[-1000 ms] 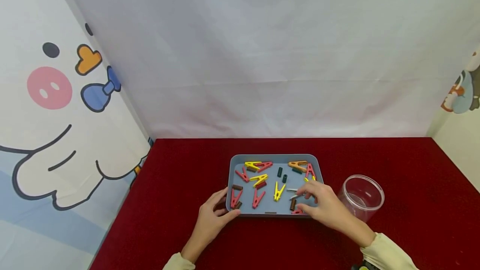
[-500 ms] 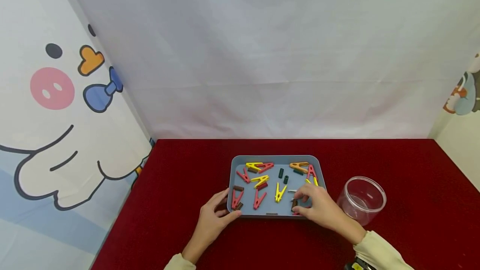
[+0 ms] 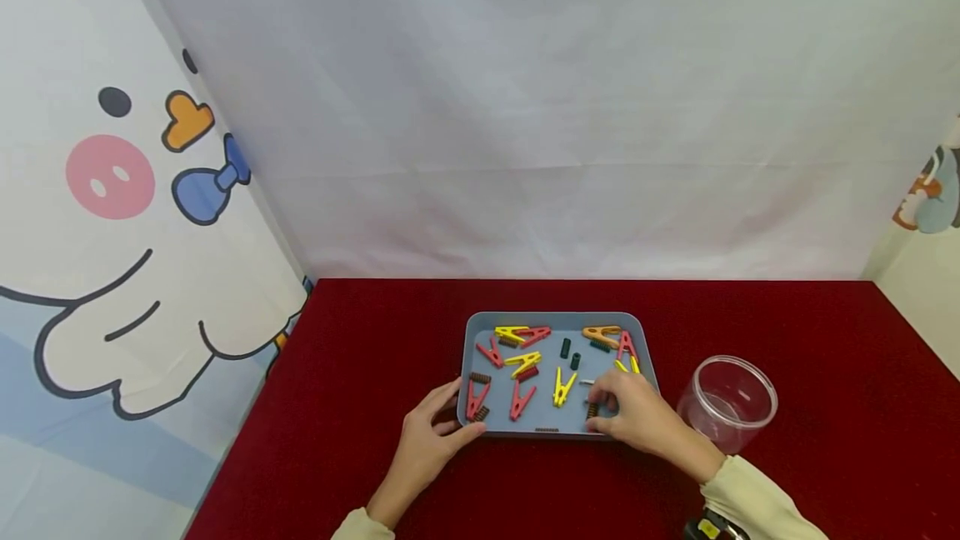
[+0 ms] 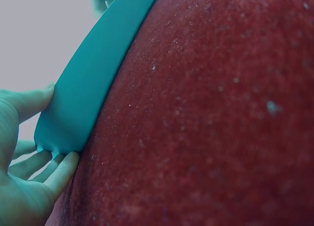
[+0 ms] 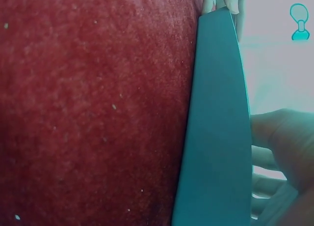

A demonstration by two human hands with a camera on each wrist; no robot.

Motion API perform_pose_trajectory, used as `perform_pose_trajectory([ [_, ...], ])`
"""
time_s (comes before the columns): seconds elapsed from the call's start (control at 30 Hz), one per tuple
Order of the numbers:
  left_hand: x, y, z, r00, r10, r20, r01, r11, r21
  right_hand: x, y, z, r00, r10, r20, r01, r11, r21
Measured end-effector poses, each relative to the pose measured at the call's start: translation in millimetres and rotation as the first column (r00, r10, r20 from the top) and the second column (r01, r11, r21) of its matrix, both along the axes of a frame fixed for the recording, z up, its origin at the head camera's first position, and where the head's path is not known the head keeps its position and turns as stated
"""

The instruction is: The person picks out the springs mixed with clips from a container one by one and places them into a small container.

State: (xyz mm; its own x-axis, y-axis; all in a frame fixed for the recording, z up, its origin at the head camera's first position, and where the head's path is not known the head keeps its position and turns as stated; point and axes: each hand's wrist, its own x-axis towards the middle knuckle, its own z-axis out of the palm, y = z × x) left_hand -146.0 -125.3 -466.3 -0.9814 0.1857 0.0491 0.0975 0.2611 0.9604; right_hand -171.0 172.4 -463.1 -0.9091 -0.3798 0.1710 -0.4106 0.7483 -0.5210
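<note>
A blue-grey tray [image 3: 555, 319] lies on the red cloth, holding red, yellow and orange spring clips and small ribbed pieces in brown, dark green and red. My left hand [image 3: 427, 438] holds the tray's near left corner, thumb on the front rim and fingers along the left side. In the left wrist view the left fingers [image 4: 59, 174] touch the tray's end wall. Over the tray's right part, my right hand [image 3: 636, 413] reaches down with bent fingers and thumb around a ribbed brown piece [image 3: 592, 411]. A pale clip [image 3: 587, 382] is partly covered by it. Whether it pinches anything is hidden.
A clear plastic jar [image 3: 727, 402], without a lid, stands just right of the tray, close to the right forearm. Red cloth [image 3: 375, 340] covers the table. A white curtain [image 3: 570, 107] hangs behind, with a cartoon-printed sheet [image 3: 165, 315] at left.
My right hand has moved slightly left and lower into the tray, from beside the pale clip to the brown piece, covering the near red clip. The left hand keeps its hold on the corner.
</note>
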Motion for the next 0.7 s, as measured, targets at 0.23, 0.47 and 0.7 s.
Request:
perform_pose_trajectory([
  [0.23,0.8,1.5,-0.5,1.0,0.001,0.0,-0.001,1.0,-0.001,0.1,-1.7,-1.0,0.999,-0.025,0.027,0.024,1.0,0.011],
  [0.47,0.8,1.6,-1.2,1.0,0.01,-0.007,-0.01,1.0,-0.004,-0.8,-5.2,1.3,1.0,-0.014,0.011,0.014,0.999,0.043],
  [0.7,0.2,1.5,-1.0,1.0,0.01,-0.013,-0.01,1.0,0.015,-1.9,-5.8,1.1,1.0,-0.003,-0.019,0.004,0.999,0.047],
])
